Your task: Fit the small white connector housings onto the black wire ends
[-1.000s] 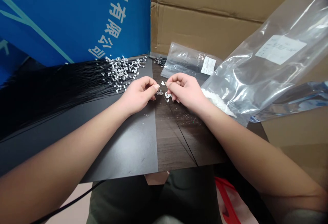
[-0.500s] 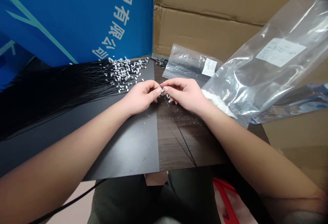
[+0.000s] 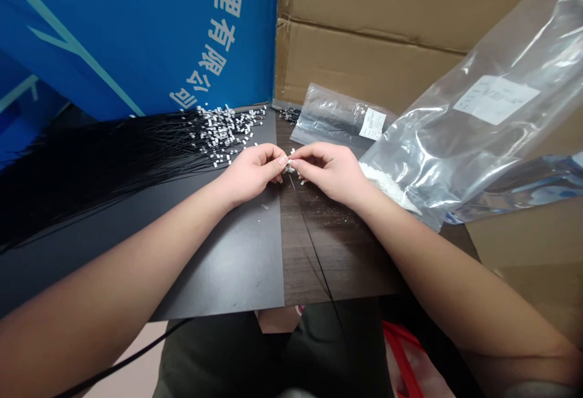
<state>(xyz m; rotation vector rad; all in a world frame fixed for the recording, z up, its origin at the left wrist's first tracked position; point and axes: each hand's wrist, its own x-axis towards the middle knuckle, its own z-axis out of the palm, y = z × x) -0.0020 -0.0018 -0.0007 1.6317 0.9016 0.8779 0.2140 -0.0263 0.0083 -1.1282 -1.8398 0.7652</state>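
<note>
My left hand (image 3: 255, 172) and my right hand (image 3: 330, 170) meet over the middle of the table, both closed in a pinch with fingertips almost touching. Between them is a small white connector (image 3: 288, 163), mostly covered by the fingers. A thin black wire (image 3: 316, 249) runs down from beneath the fingertips across the wood and over the front edge; where its upper end sits is hidden. Several small white connectors (image 3: 302, 181) lie just under my right fingers.
Left lies a large bundle of black wires (image 3: 113, 149) with white connectors (image 3: 223, 127) on their ends. A clear bag (image 3: 455, 143) spilling white pieces (image 3: 387, 185) is at right, a smaller labelled bag (image 3: 332, 115) behind. A blue panel (image 3: 136, 33) and cardboard (image 3: 364, 33) stand behind the table.
My hands stay pinched together at nearly the same spot, the right fingers shifting slightly. The black wire's lower end has swung left and now hangs over the table's front edge. The view has shifted slightly.
</note>
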